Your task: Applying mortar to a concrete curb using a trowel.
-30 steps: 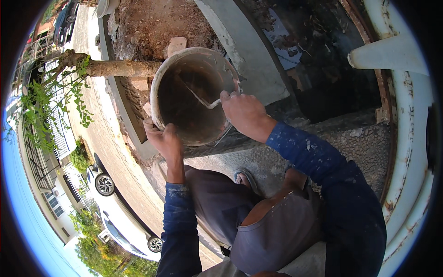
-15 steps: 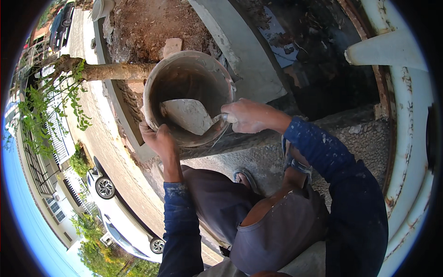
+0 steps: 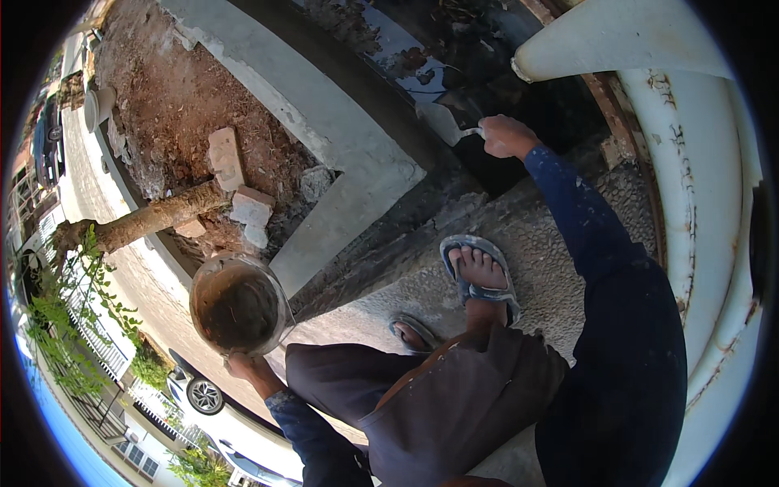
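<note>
In the head view, the left hand (image 3: 243, 365) grips the rim of the round, mortar-stained metal pan (image 3: 237, 304) at lower left. The right hand (image 3: 505, 135), closed on the flat steel trowel (image 3: 445, 123), works at upper centre beside the grey concrete ledge (image 3: 324, 122). I judge that a flat blade with even pressure serves best.

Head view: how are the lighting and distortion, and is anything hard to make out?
Head view: hard sunlight, heavy fisheye bending at the rim; the round mortar-caked bucket in the left hand is sharp, while the small steel trowel in the right hand sits in deep shade, its blade barely readable.
</note>
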### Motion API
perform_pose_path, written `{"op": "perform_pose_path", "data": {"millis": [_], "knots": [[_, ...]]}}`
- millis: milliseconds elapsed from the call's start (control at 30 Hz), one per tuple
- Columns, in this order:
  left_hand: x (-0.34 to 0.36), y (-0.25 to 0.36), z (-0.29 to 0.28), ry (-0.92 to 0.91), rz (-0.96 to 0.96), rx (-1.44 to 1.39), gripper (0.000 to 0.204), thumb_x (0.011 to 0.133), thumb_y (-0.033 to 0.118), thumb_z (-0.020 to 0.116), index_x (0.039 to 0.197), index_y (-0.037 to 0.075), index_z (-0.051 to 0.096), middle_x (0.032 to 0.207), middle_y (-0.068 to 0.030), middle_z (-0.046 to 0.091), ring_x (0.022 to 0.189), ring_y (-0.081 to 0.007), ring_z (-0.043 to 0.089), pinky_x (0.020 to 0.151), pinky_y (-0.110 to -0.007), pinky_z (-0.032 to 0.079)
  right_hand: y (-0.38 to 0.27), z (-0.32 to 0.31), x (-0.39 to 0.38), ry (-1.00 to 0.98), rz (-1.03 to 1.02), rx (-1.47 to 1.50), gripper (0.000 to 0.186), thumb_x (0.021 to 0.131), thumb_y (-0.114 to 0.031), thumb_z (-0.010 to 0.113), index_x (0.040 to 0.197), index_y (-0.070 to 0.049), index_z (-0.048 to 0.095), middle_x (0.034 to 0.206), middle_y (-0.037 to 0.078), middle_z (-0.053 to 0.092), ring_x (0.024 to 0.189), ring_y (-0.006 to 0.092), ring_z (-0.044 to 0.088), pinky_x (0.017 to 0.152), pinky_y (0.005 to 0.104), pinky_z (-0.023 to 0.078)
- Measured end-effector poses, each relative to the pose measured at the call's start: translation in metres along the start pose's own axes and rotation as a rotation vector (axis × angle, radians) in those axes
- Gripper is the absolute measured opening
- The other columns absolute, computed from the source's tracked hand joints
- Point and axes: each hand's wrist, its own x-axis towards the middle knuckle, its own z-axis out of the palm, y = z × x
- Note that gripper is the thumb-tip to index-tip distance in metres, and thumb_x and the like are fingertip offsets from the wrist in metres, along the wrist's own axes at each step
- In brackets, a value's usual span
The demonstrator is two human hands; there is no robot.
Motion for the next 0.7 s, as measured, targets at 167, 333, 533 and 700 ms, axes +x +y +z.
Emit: {"op": "perform_pose_path", "data": {"millis": [167,333,533,700], "knots": [[0.033,-0.055,-0.082,-0.016,0.215,0.508,0.016,0.064,-0.003,0.052,0.078,-0.01,0.057,0.082,-0.0158,0.06,0.071,-0.0261,0.059,0.062,-0.041,0.052,0.021,0.049,0.041,-0.14,0.155,-0.148,0.023,0.078,-0.017,0.055,0.093,-0.004,0.066,0.098,0.02,0.066,0.096,0.0388,0.063,0.084,0.0476,0.051],[-0.007,-0.043,-0.074,-0.284,0.967,1.398,0.007,0.061,0.005,0.058,0.066,0.0,0.061,0.075,-0.014,0.061,0.069,-0.0316,0.059,0.061,-0.042,0.046,0.023,0.073,0.042,-0.226,0.213,-0.158,0.024,0.08,-0.016,0.056,0.097,-0.007,0.07,0.105,0.018,0.066,0.1,0.0356,0.063,0.085,0.0452,0.051],[0.027,-0.064,-0.106,-0.195,0.786,1.263,0.014,0.057,0.005,0.059,0.07,0.001,0.063,0.074,-0.0156,0.062,0.073,-0.0344,0.06,0.066,-0.04,0.046,-0.052,0.051,0.045,-0.07,0.117,-0.101,0.02,0.082,-0.014,0.058,0.099,-0.006,0.064,0.106,0.017,0.065,0.102,0.035,0.063,0.086,0.0451,0.051],[0.031,-0.065,-0.096,-0.223,0.678,1.276,0.016,0.057,0.004,0.059,0.071,-0.001,0.063,0.076,-0.0163,0.063,0.074,-0.0338,0.06,0.067,-0.039,0.047,-0.026,0.04,0.048,-0.103,0.272,-0.105,0.023,0.084,-0.016,0.057,0.103,-0.008,0.068,0.113,0.016,0.064,0.105,0.0335,0.062,0.087,0.0437,0.051]]}}
